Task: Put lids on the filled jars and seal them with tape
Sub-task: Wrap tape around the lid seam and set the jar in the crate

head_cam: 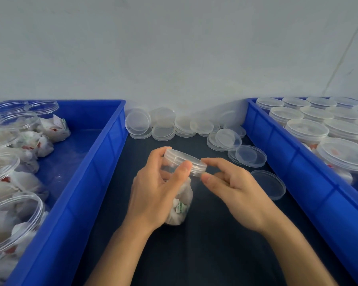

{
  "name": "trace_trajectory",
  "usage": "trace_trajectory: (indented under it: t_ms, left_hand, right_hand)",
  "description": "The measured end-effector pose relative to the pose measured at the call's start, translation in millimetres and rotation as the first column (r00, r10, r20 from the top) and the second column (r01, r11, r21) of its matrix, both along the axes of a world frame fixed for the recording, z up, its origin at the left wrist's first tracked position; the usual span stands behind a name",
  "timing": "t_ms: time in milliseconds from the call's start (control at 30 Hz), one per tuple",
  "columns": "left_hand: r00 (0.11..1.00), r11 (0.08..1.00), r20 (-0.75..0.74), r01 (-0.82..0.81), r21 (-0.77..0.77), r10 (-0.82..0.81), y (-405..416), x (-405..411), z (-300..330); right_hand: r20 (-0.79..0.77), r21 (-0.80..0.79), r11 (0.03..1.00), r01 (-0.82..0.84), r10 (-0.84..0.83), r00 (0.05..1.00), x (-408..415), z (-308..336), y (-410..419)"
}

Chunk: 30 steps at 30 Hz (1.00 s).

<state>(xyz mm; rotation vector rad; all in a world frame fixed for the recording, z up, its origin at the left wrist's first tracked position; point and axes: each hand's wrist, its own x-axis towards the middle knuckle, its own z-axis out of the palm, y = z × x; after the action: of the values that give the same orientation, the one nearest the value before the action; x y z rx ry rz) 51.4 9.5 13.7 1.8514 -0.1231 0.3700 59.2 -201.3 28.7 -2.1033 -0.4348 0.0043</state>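
Both hands on filled jar (179,195): left hand (153,193) grips body, right hand (229,188) pinches lid (186,161) rim.

Blue bins: 2, left bin (103,153) and right bin (298,162). Hands: 2. Lidded jar held between them (179,195): 1. Loose lids (250,156) on surface: many, overlapping, exact count unclear.

left hand (155,195) grips filled jar (179,205) — tilted | right hand (234,188) pinches lid (186,162) rim | loose lids (194,126) between two blue bins (74,203) — dark table (205,244)
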Motion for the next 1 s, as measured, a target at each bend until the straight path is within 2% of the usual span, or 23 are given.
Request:
trace_trajectory:
  t_ms: [200, 433, 567, 700, 900, 1000]
  left_hand:
    - [0.997, 0.993, -0.008, 0.075, -0.092, -0.077, 0.0, -2.1, 4.9]
    - [0.981, 0.97, -0.02, 0.187, -0.156, -0.192, 0.1, -2.5, 5.4]
    - [0.983, 0.976, -0.015, 0.181, -0.117, -0.184, -2.4, -1.5, 3.2]
    - [0.995, 0.995, 0.005, 0.097, -0.023, -0.096, -4.0, -2.0, 0.7]
    - [0.992, 0.989, -0.024, 0.119, -0.09, -0.122, -10.1, -1.3, -0.6]
    - [0.99, 0.983, -0.047, 0.123, -0.138, -0.131, -9.3, 0.4, -0.2]
  right_hand:
    - [-0.034, 0.036, 0.999, -0.018, 0.019, 0.999, 0.1, 1.3, -1.5]
    - [-0.122, 0.117, 0.984, -0.132, 0.147, 0.982, -2.4, 12.2, -4.6]
    - [-0.109, 0.182, 0.971, -0.154, 0.176, 0.978, -4.5, 15.6, -4.9]
    - [-0.078, 0.197, 0.971, -0.134, 0.152, 0.985, -6.1, 16.3, -3.2]
    - [-0.004, 0.137, 0.987, -0.082, 0.083, 0.997, -6.0, 14.9, 5.2]
    - [-0.014, 0.137, 0.987, -0.088, 0.091, 0.996, -5.0, 11.5, 6.9]
